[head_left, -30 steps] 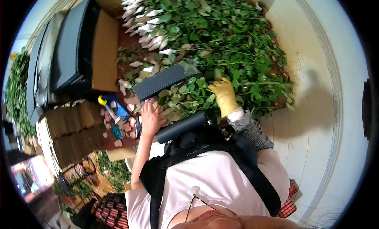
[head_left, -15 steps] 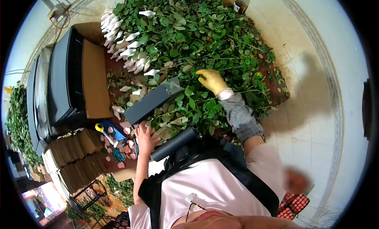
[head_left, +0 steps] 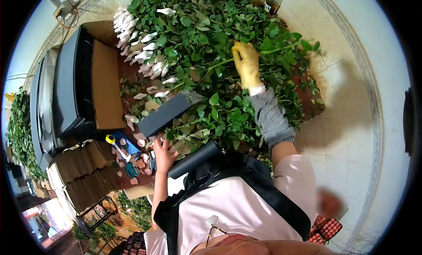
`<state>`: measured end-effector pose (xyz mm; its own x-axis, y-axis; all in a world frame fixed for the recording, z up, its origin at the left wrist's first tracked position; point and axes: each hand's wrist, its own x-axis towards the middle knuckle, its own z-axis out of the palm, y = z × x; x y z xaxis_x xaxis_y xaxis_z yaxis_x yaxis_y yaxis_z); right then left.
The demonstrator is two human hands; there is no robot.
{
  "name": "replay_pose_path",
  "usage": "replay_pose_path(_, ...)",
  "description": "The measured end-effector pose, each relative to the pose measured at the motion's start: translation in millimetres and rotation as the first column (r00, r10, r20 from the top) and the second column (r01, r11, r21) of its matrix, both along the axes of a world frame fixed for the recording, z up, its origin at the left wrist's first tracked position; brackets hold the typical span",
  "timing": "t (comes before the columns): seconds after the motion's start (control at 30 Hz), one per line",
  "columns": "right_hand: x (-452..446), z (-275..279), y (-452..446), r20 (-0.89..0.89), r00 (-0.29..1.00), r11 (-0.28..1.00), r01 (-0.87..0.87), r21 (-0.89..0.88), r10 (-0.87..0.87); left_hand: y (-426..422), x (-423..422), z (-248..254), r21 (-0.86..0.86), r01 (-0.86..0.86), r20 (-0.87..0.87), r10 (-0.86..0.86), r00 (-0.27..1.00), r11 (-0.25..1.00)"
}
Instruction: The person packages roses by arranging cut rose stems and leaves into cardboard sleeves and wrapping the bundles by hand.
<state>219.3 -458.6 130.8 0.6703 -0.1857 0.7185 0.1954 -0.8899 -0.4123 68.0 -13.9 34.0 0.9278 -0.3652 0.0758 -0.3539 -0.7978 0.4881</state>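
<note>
My right hand [head_left: 246, 64], in a yellow glove with a grey knitted sleeve, is closed around a leafy rose stem [head_left: 221, 64] above the green pile. The stem runs from the lower left to leaves at the upper right; which bud belongs to it is hard to tell. My bare left hand [head_left: 165, 157] is at the near end of a long dark grey box [head_left: 165, 114], fingers apart; whether they touch it is unclear. A black cylinder [head_left: 194, 160] lies beside this hand. White-sleeved rose buds [head_left: 143, 55] line the left side of the leaf pile [head_left: 211, 22].
At left stand dark panels [head_left: 72, 88] and a brown cardboard sheet [head_left: 107, 86]. Stacked brown cardboard [head_left: 83, 171] is nearer. A yellow-and-white cutter [head_left: 118, 148], a blue item [head_left: 127, 143], teal scissors [head_left: 132, 170] and loose petals lie by my left hand. Tiled floor [head_left: 347, 145] is at right.
My right hand has moved up and slightly right, and now grips a leafy rose stem raised from the pile. My left hand and the grey box have hardly moved.
</note>
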Motion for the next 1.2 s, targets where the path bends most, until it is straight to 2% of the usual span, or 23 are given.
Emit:
replay_pose_path(0.07, 15, -4, -20, -0.133, 0.989, 0.992, 0.054, -0.111, -0.068, 0, -1, 1, -0.001, 0.011, -0.003, -0.011, 1.000, 1.000)
replay_pose_path(0.1, 22, -21, -27, -0.274, 0.962, 0.987, 0.047, 0.155, -0.003, 0, 0, 1, 0.004, 0.012, -0.015, -0.012, 1.000, 1.000)
replay_pose_path(0.13, 19, -29, -24, -0.272, 0.962, 0.987, 0.047, 0.157, -0.003, 1, 1, 1, 0.009, 0.011, -0.023, -0.011, 1.000, 1.000)
replay_pose_path(0.2, 19, -42, -15, -0.454, 0.890, 0.999, 0.040, 0.006, -0.033, 0, 2, -4, -0.014, -0.003, 0.025, 0.003, 1.000, 1.000)
replay_pose_path(0.27, 11, -58, 2, -0.602, 0.798, 0.985, -0.134, -0.107, 0.043, 2, 1, -5, -0.008, -0.010, -0.015, 0.010, 1.000, 1.000)
replay_pose_path(0.33, 4, -73, 20, -0.555, 0.823, 0.866, -0.187, -0.463, -0.120, 0, 2, -1, 0.009, 0.008, 0.000, -0.008, 1.000, 1.000)
replay_pose_path(0.4, 11, -111, 20, -0.543, 0.798, 0.781, -0.158, -0.604, -0.259, -1, 2, -2, -0.045, -0.007, -0.043, 0.005, 0.999, 0.999)
replay_pose_path(0.47, 17, -134, 8, -0.561, 0.797, 0.770, -0.210, -0.602, -0.222, 5, -1, -10, -0.073, -0.021, -0.088, 0.014, 0.996, 0.997)
replay_pose_path(0.53, 32, -113, 15, -0.627, 0.758, 0.871, -0.172, -0.460, -0.181, 1, 1, -10, -0.081, -0.029, -0.062, 0.024, 0.998, 0.996)
replay_pose_path(0.57, 35, -90, 21, -0.568, 0.804, 0.888, -0.120, -0.444, -0.175, 1, 1, -10, -0.082, -0.033, -0.066, 0.028, 0.997, 0.996)
replay_pose_path(0.6, 37, -69, 24, -0.382, 0.918, 0.886, -0.084, -0.455, -0.109, 3, 1, -10, -0.069, -0.025, -0.061, 0.021, 0.998, 0.997)
replay_pose_path(0.67, 45, -28, 28, -0.122, 0.983, 0.841, 0.051, -0.539, -0.138, 4, 1, -11, -0.047, -0.007, -0.046, 0.005, 0.999, 0.999)
replay_pose_path(0.73, 65, -22, 12, -0.107, 0.970, 0.833, 0.130, -0.537, -0.220, 2, 1, -6, -0.071, -0.015, -0.069, 0.010, 0.998, 0.997)
replay_pose_path(0.77, 75, -23, 4, -0.245, 0.915, 0.825, 0.144, -0.546, -0.321, 3, 0, -10, -0.086, -0.020, -0.073, 0.014, 0.997, 0.996)
replay_pose_path(0.8, 68, -20, 1, -0.113, 0.939, 0.832, 0.227, -0.506, -0.325, 4, 1, -14, -0.101, -0.026, -0.073, 0.019, 0.997, 0.995)
replay_pose_path(0.93, 40, -22, 32, -0.654, 0.669, 0.827, -0.104, -0.552, -0.353, 3, 0, -15, -0.121, -0.044, -0.037, 0.040, 0.998, 0.992)
replay_pose_path(0.97, 38, -81, 30, -0.657, 0.646, 0.830, -0.066, -0.554, -0.387, 2, 1, -16, -0.138, -0.076, -0.091, 0.064, 0.994, 0.988)
replay_pose_path(1.0, 26, -102, 33, -0.724, 0.560, 0.839, -0.092, -0.536, -0.401, 2, -1, -18, -0.150, -0.106, -0.149, 0.084, 0.985, 0.983)
replay_pose_path(1.03, 16, -91, 36, -0.817, 0.368, 0.824, -0.191, -0.534, -0.444, 2, -1, -16, -0.150, -0.104, -0.153, 0.080, 0.985, 0.983)
replay_pose_path(1.07, 8, -76, 34, -0.859, 0.294, 0.848, -0.213, -0.486, -0.418, 2, 0, -15, -0.144, -0.097, -0.151, 0.075, 0.986, 0.985)
replay_pose_path(1.13, 4, -140, -5, -0.782, 0.558, 0.861, -0.216, -0.459, -0.277, 3, 2, -11, -0.137, -0.087, -0.140, 0.068, 0.988, 0.987)
replay_pose_path(1.17, 18, -186, -19, -0.675, 0.663, 0.876, -0.060, -0.479, -0.324, 1, 4, -9, -0.143, -0.085, -0.127, 0.067, 0.990, 0.986)
replay_pose_path(1.2, 20, -169, -17, -0.726, 0.631, 0.914, -0.065, -0.400, -0.273, -1, 1, -9, -0.148, -0.085, -0.125, 0.067, 0.990, 0.985)
